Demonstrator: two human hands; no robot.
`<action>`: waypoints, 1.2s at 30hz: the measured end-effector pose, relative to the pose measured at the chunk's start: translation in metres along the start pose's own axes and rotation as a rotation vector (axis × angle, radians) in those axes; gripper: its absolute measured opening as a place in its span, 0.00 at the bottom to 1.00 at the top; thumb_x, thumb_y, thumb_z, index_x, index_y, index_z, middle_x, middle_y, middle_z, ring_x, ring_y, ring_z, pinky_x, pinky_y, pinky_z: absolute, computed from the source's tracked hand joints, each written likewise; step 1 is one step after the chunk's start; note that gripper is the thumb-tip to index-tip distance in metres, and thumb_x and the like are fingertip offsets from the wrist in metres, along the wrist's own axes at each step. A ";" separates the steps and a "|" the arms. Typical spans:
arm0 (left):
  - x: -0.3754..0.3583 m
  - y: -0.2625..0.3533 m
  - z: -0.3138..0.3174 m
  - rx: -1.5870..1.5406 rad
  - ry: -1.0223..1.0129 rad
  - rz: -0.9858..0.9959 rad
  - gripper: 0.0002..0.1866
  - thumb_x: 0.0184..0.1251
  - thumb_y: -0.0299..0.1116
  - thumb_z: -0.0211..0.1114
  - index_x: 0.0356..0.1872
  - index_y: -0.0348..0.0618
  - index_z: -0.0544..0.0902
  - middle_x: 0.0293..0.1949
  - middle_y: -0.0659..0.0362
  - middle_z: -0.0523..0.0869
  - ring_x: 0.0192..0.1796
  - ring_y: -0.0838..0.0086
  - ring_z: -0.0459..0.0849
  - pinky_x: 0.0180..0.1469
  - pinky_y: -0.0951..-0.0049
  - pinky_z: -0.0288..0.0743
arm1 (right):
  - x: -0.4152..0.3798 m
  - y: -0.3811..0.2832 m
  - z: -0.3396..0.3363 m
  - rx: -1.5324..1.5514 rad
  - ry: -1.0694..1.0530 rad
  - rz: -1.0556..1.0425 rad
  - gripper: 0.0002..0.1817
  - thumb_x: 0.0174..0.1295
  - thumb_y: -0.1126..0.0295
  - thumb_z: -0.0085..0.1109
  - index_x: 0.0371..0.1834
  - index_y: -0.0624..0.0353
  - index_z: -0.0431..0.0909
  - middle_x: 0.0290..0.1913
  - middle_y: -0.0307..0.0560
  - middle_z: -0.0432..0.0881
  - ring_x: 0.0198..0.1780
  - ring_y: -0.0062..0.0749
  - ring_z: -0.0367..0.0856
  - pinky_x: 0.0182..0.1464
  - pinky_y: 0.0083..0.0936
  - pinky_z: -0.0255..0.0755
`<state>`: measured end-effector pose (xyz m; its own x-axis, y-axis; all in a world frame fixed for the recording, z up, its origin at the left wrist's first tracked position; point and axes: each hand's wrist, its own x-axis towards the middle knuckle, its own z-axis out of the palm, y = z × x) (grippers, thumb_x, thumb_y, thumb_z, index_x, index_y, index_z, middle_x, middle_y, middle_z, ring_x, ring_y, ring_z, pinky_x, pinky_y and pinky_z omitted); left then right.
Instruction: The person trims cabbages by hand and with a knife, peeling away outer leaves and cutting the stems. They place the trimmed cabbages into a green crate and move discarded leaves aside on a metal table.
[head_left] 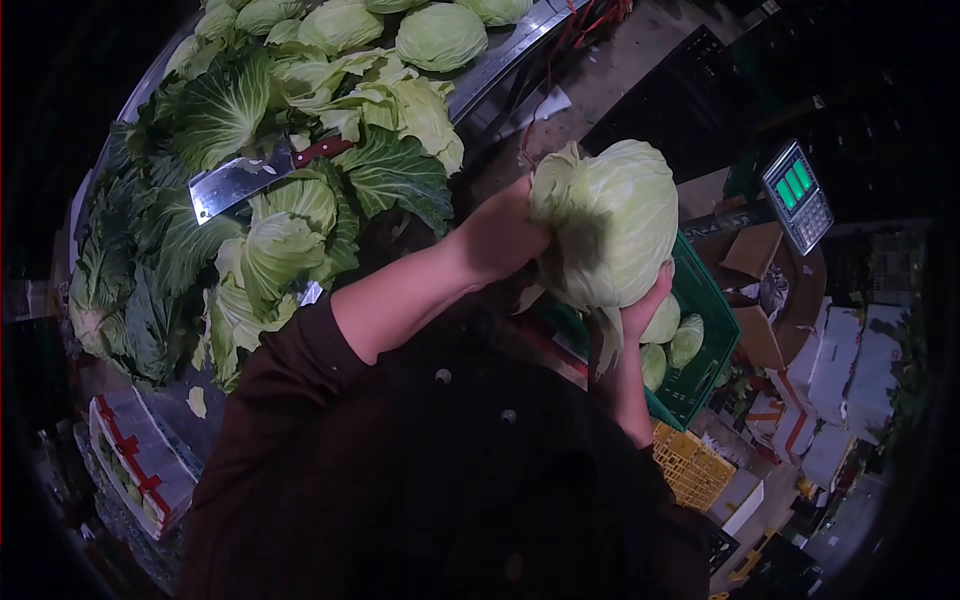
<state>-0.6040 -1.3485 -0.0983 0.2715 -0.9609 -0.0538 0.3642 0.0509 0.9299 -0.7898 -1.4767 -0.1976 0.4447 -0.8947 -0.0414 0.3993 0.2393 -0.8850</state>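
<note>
A large pale green cabbage (625, 225) is held up between both hands, over the near side of a green crate (708, 345). My left hand (515, 232) is closed at its left side, by the loose outer leaves; those leaves partly hide the fingers. From below and the right, my right hand (648, 303) grips the cabbage, its fingers curved against the side. A torn leaf hangs down from the cabbage near the right wrist. Several smaller cabbages (686, 342) sit in the green crate. A cleaver (240, 185) with a reddish handle lies on the leaf pile to the left.
Dark loose leaves (215, 115) and whole cabbages (440, 38) cover much of the metal table (515, 40). A scale display (797, 195) with lit green digits stands at right, near an open cardboard box (755, 250). A yellow crate (690, 470) sits below the green one.
</note>
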 end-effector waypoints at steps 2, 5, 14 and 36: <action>-0.002 -0.002 -0.005 0.103 0.007 -0.012 0.29 0.54 0.14 0.51 0.61 0.36 0.71 0.54 0.57 0.79 0.55 0.73 0.78 0.59 0.71 0.71 | -0.001 0.001 0.001 -0.020 -0.005 -0.018 0.24 0.72 0.60 0.34 0.63 0.65 0.66 0.61 0.48 0.72 0.60 0.32 0.73 0.63 0.30 0.66; -0.001 -0.023 -0.018 0.065 -0.017 -0.019 0.26 0.58 0.16 0.53 0.61 0.36 0.72 0.53 0.56 0.80 0.54 0.72 0.79 0.58 0.71 0.72 | 0.001 -0.005 0.020 -0.452 -0.029 -0.227 0.26 0.70 0.59 0.40 0.66 0.63 0.62 0.65 0.51 0.69 0.63 0.37 0.71 0.64 0.32 0.67; 0.007 -0.039 -0.035 -0.454 -0.006 -0.225 0.20 0.63 0.20 0.54 0.58 0.38 0.73 0.49 0.55 0.81 0.48 0.68 0.83 0.50 0.67 0.80 | -0.060 -0.060 0.060 0.186 -0.391 0.247 0.22 0.58 0.69 0.63 0.56 0.59 0.71 0.47 0.48 0.78 0.47 0.32 0.79 0.40 0.27 0.79; 0.060 -0.021 0.039 0.347 -0.263 -0.172 0.18 0.46 0.19 0.60 0.43 0.36 0.78 0.37 0.62 0.81 0.42 0.80 0.77 0.47 0.79 0.70 | -0.039 0.023 -0.130 -0.538 0.241 0.047 0.31 0.70 0.50 0.41 0.71 0.57 0.58 0.68 0.48 0.64 0.69 0.40 0.62 0.71 0.36 0.55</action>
<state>-0.6297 -1.4175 -0.1065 -0.0184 -0.9861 -0.1651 0.0522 -0.1659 0.9848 -0.9021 -1.4855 -0.2770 0.2322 -0.9633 -0.1347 -0.1075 0.1123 -0.9878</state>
